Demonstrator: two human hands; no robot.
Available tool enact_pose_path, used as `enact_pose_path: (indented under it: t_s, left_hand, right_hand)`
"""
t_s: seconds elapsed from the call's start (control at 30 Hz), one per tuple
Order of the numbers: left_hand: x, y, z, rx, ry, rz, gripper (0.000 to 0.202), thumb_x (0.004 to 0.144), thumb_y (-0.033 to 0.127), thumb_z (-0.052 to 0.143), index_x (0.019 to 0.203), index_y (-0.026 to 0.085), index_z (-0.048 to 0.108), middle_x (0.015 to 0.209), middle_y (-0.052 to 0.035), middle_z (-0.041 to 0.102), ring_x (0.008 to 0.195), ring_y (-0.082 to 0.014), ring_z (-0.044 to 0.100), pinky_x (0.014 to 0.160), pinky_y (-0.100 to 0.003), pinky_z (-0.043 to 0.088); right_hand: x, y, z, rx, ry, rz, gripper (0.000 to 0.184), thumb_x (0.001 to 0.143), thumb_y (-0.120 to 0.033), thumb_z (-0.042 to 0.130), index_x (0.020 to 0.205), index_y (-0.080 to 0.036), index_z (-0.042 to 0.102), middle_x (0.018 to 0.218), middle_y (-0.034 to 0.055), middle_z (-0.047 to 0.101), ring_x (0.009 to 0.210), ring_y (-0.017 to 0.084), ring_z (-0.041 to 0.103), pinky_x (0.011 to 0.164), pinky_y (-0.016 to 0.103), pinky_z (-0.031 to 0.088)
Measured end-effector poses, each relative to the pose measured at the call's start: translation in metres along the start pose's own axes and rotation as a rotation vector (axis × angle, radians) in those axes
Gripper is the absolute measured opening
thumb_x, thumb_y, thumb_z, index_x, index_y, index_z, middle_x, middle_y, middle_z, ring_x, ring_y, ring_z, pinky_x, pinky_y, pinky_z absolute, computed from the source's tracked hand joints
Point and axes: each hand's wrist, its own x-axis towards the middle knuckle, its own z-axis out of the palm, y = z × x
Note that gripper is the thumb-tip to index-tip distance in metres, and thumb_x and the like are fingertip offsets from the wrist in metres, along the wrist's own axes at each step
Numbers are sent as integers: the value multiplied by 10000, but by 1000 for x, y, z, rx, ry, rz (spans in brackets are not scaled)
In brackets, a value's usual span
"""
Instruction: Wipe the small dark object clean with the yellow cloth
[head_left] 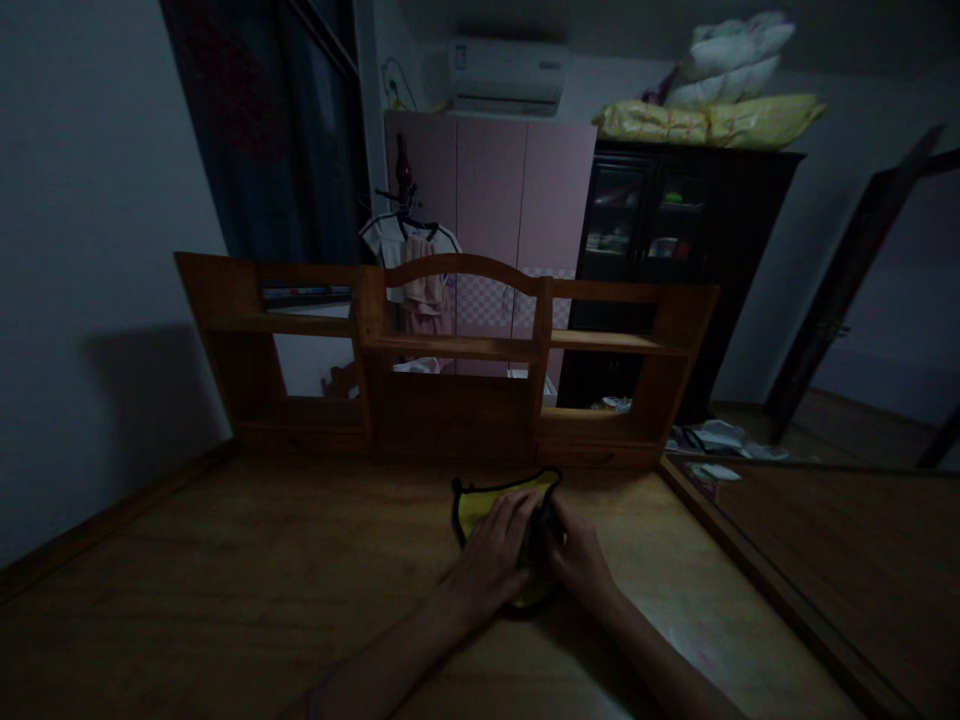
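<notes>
A yellow cloth (480, 503) with black edging lies on the wooden bed board, partly folded and partly hidden beneath my hands. My left hand (496, 545) rests on it, fingers stretched forward and lying fairly flat. On the right side of the cloth, my right hand (579, 550) is closed, its fingers curled round the dark-edged, folded part. Dim light hides detail between the two hands.
The wooden bed board (300, 560) meets a shelved headboard (457, 348) ahead. A raised side rail (757, 570) runs along the right, and a white wall (90, 300) stands left. Beyond are a pink wardrobe (491, 190) and a black cabinet (675, 300).
</notes>
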Motion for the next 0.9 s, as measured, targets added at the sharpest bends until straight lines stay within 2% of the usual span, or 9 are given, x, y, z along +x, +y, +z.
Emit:
enact_pose_path:
  t_s: [0.17, 0.37, 0.53, 0.63, 0.9]
  left_hand:
    - [-1, 0, -1, -6, 31, -31, 862, 727, 130, 640, 1451, 247, 187, 1434, -87, 337, 1343, -265, 303, 1104, -477, 320]
    - [0, 1, -1, -16, 89, -47, 847, 731, 143, 669, 1439, 230, 213, 1411, -97, 350, 1325, -250, 329, 1099, -451, 337]
    - [0, -3, -2, -34, 173, -30, 820, 771, 188, 651, 1451, 218, 194, 1414, -118, 325, 1323, -256, 327, 1099, -458, 328]
    - [-2, -5, -4, -27, 165, 26, 859, 754, 209, 664, 1461, 202, 177, 1422, -134, 308, 1327, -272, 313, 1104, -463, 316]
    - [0, -6, 0, 150, 91, 160, 827, 747, -9, 502, 1469, 235, 180, 1439, -113, 301, 1375, -258, 252, 1106, -484, 328]
  right_hand:
    - [0, 0, 0, -38, 17, 20, 367, 841, -142, 459, 1199, -174, 533, 900, 64, 692, 746, 187, 639, 669, 259, 490]
    - [2, -4, -2, -68, 47, 44, 342, 834, -169, 489, 1171, -158, 546, 927, 84, 686, 778, 205, 638, 702, 290, 491]
    - [3, -9, -1, 19, -50, 111, 311, 898, -279, 473, 1179, -183, 563, 959, 80, 697, 829, 223, 659, 713, 306, 507]
    - [4, -13, -2, 55, -96, 130, 307, 906, -317, 476, 1163, -192, 587, 980, 77, 702, 868, 232, 660, 750, 324, 511]
    - [1, -8, -2, 97, -70, 89, 342, 883, -246, 474, 1209, -172, 541, 1063, 98, 677, 925, 231, 644, 808, 357, 512]
